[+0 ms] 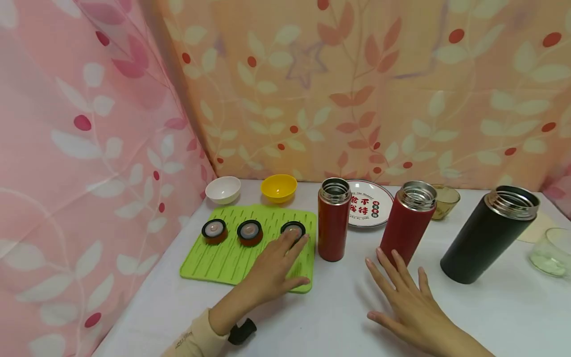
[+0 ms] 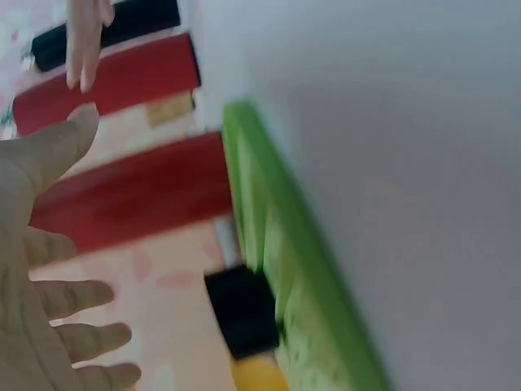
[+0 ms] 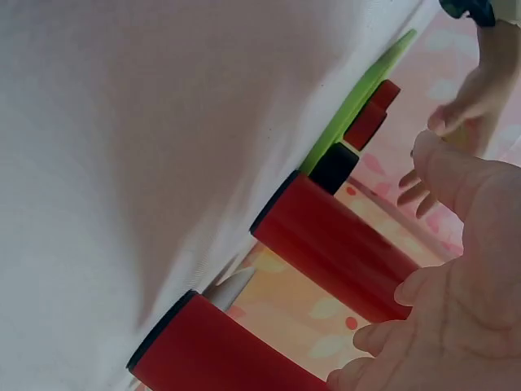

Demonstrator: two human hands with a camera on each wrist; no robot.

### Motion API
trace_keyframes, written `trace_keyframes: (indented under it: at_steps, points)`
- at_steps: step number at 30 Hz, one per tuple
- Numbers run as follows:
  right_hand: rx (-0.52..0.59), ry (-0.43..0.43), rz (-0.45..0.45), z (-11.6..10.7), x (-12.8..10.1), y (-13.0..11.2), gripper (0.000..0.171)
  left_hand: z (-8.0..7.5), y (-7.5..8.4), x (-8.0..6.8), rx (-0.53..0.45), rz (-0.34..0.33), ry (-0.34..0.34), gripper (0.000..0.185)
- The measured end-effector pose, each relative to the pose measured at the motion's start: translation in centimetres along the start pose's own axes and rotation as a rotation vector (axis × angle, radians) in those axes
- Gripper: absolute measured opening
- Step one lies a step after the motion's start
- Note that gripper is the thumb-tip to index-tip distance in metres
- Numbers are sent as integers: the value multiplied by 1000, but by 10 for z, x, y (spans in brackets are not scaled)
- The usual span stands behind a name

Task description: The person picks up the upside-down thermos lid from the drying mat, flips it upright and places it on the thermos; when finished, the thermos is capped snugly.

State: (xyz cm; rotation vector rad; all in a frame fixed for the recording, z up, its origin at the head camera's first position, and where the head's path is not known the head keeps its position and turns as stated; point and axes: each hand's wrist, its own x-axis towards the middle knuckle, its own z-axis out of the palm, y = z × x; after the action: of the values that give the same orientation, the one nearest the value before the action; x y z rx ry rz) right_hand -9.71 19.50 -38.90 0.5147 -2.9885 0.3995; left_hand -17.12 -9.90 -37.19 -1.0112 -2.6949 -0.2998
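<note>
My left hand point(image 1: 269, 275) is over the right part of a green ridged mat point(image 1: 209, 265), fingers spread above a black bottle lid point(image 1: 293, 227). In the left wrist view, a gap separates those fingertips from the lid point(image 2: 244, 311). Two red lids with black rims, a left one point(image 1: 214, 232) and a middle one point(image 1: 250, 233), lie on the same mat. My right hand point(image 1: 408, 302) is spread in front of a lidless red thermos point(image 1: 409, 218), holding nothing. Another lidless red thermos point(image 1: 333, 223) stands beside the mat, and a lidless black thermos point(image 1: 486, 238) is at the right.
Behind the mat sit a white bowl point(image 1: 223, 190) and a yellow bowl point(image 1: 278, 189). A printed plate point(image 1: 368, 203) lies behind the red thermoses. An amber glass cup point(image 1: 444, 201) and a clear glass bowl point(image 1: 553, 253) are farther right. Floral curtains point(image 1: 285, 89) border the white table.
</note>
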Motion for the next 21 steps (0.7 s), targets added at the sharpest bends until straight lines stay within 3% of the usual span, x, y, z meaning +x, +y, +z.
trace_keyframes:
  at_steps: [5,11,16,21]
  points:
    - [27,4,-23,2,1,0,95,-21,-30,0,-62,-139,81,73]
    - [97,49,-73,2,3,0,93,-43,-89,-9,-123,-323,55,81]
    - [138,158,-149,1,5,0,89,-46,-133,-22,-169,-379,19,89]
    - [138,229,-192,0,8,0,86,-41,-159,-35,-205,-471,-17,85]
